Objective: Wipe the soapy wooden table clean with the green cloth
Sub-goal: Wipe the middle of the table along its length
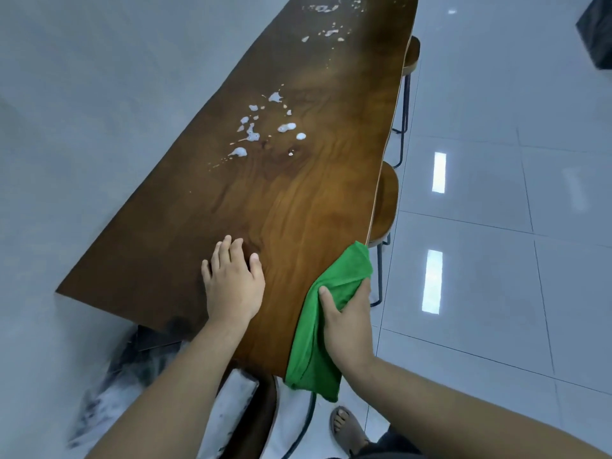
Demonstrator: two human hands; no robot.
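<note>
The far end of the wooden table (298,180) runs out of the top of the frame, so its full length cannot be seen, and the blurred grey and white shapes under its near left corner are too smeared to identify. The right hand (347,326) grips the green cloth (326,313) at the table's near right edge, thumb pressed on top and the fingers wrapped out of sight around the far side; part of the cloth lies on the wood and the rest hangs down past the edge, hiding the table's near right corner. The left hand (233,283) lies flat and open on the tabletop, palm down with fingers spread, holding nothing and well apart from the cloth. A cluster of white soap foam (265,127) sits on the middle of the table, beyond both hands, and a 2nd patch of foam (326,18) lies near the far end, partly cut off by the frame. 2 wooden stools (385,200) are tucked under the right edge, each only partly visible. Below, a sandalled foot (347,425) stands on the glossy tiled floor (496,260). No containers are visible.
</note>
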